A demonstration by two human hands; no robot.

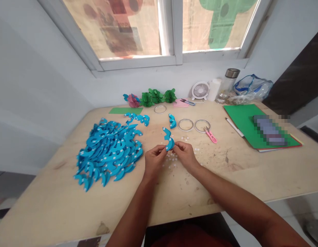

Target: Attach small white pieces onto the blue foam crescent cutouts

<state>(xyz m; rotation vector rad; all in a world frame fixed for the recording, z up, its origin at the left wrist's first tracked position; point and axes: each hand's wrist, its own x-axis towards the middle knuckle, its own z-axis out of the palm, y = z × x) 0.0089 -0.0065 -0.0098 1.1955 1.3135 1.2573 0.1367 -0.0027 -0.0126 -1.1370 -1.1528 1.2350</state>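
Between my two hands is a folded blue paper cutout with curved edges and small white squares on it. My left hand pinches its lower left side. On the other side the fingertips of my right hand are closed on the same piece. Small white bits lie scattered on the table below and around the hands. Just beyond, a similar blue cutout rests on the wood. A large heap of such blue cutouts spreads to the left, with a few loose ones behind it.
Tape rolls and pink thread snips lie right of centre. Green paper sheets with a blurred object on top are at the right, beside a pen. Along the wall stand green paper figures, a fan and a bottle.
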